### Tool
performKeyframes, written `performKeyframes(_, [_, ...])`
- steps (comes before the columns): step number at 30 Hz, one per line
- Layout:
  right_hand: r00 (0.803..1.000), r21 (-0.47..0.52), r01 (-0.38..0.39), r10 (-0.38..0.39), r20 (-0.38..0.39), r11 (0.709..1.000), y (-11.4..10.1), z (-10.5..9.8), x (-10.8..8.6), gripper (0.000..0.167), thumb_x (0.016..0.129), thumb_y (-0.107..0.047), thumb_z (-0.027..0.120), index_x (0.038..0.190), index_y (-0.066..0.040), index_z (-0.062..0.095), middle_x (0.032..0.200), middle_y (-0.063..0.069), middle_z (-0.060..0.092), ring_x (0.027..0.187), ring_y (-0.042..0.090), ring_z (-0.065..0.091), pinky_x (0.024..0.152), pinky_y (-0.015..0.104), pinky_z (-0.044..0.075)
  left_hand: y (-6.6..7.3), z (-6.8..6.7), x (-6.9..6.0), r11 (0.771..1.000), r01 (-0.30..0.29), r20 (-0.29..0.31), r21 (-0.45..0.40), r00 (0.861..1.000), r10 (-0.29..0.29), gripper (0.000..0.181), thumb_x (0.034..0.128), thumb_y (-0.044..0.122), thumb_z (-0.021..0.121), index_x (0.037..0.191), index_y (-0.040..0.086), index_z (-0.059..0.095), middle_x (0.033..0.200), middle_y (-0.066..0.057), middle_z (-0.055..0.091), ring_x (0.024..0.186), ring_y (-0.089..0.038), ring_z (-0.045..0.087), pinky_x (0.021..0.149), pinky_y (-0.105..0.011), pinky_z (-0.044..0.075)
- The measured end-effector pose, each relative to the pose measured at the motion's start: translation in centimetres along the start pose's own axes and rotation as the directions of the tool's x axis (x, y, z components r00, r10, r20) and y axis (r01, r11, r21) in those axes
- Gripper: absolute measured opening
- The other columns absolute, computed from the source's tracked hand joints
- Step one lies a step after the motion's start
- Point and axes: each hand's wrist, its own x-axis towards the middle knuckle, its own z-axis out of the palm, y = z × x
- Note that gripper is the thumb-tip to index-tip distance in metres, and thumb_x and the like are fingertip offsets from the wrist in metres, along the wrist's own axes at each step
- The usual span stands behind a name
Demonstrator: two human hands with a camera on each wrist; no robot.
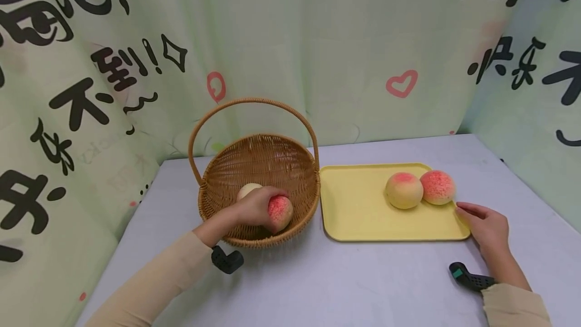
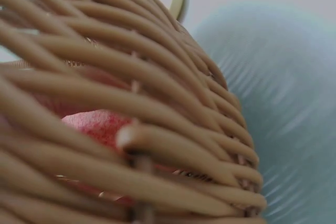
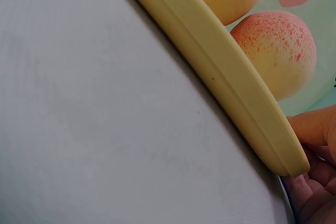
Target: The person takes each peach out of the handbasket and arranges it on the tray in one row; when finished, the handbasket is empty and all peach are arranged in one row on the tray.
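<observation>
Inside the wicker basket (image 1: pixel 258 153), my left hand (image 1: pixel 256 208) grips a pink-speckled peach (image 1: pixel 280 212). A paler round fruit (image 1: pixel 248 191) lies behind that hand, partly hidden. In the left wrist view the basket weave (image 2: pixel 157 87) covers most of the peach (image 2: pixel 97 127). My right hand (image 1: pixel 487 226) pinches the right edge of the yellow tray (image 1: pixel 354 206) between thumb and fingers, as the right wrist view shows at the tray's corner (image 3: pixel 252 114). Two peaches touch on the tray, a yellowish one (image 1: pixel 404 191) and a redder one (image 1: pixel 438 187).
The basket's tall arched handle (image 1: pixel 256 101) stands upright, and its right side is beside the tray's left edge. A pale cloth (image 1: pixel 363 276) covers the table. Behind it and at both sides hangs a light green curtain (image 1: pixel 340 54) with black writing and red hearts.
</observation>
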Motion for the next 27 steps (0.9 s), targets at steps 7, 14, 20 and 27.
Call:
performKeyframes(7, [1.0, -0.002, 0.016, -0.016, 0.006, 1.0, 0.0, 0.2, 0.1, 0.056, 0.091, -0.037, 0.053, 0.13, 0.003, 0.049, 0.13, 0.023, 0.045, 0.107, 0.03, 0.043, 0.058, 0.01, 0.041, 0.4, -0.6, 0.0, 1.0, 0.021, -0.008, -0.022, 1.0, -0.022, 0.068, 0.0593, 0.01, 0.084, 0.121, 0.004, 0.056, 0.113, -0.007, 0.056, 0.099, -0.021, 0.052, 0.075, -0.032, 0.047])
performKeyframes(14, [1.0, 0.012, 0.023, -0.023, 0.004, 1.0, 0.2, 0.4, 0.1, 0.055, 0.091, -0.037, 0.055, 0.129, 0.003, 0.05, 0.128, 0.022, 0.047, 0.098, 0.021, 0.045, 0.058, 0.009, 0.041, 0.7, -1.4, 0.1, 0.999, 0.012, -0.027, -0.046, 1.0, -0.013, 0.07, 0.059, 0.011, 0.084, 0.122, 0.005, 0.055, 0.115, -0.009, 0.053, 0.102, -0.023, 0.051, 0.077, -0.033, 0.047])
performKeyframes(20, [1.0, 0.015, 0.02, -0.02, 0.001, 1.0, 0.1, 0.3, 0.1, 0.057, 0.09, -0.038, 0.055, 0.129, 0.003, 0.05, 0.128, 0.022, 0.047, 0.101, 0.024, 0.045, 0.059, 0.009, 0.041, 1.1, -1.6, 0.1, 0.999, 0.025, -0.012, -0.048, 1.0, -0.025, 0.07, 0.0599, 0.012, 0.084, 0.123, 0.006, 0.055, 0.116, -0.008, 0.053, 0.102, -0.023, 0.05, 0.076, -0.033, 0.047])
performKeyframes(27, [1.0, -0.001, 0.021, -0.021, 0.007, 1.0, -0.1, -0.1, 0.0, 0.056, 0.09, -0.038, 0.054, 0.129, 0.003, 0.049, 0.129, 0.023, 0.046, 0.102, 0.026, 0.044, 0.058, 0.01, 0.04, 2.2, -2.7, 0.3, 0.997, 0.007, -0.097, -0.073, 0.995, -0.014, 0.072, 0.061, 0.011, 0.085, 0.125, 0.007, 0.053, 0.12, -0.008, 0.051, 0.106, -0.022, 0.049, 0.084, -0.037, 0.044])
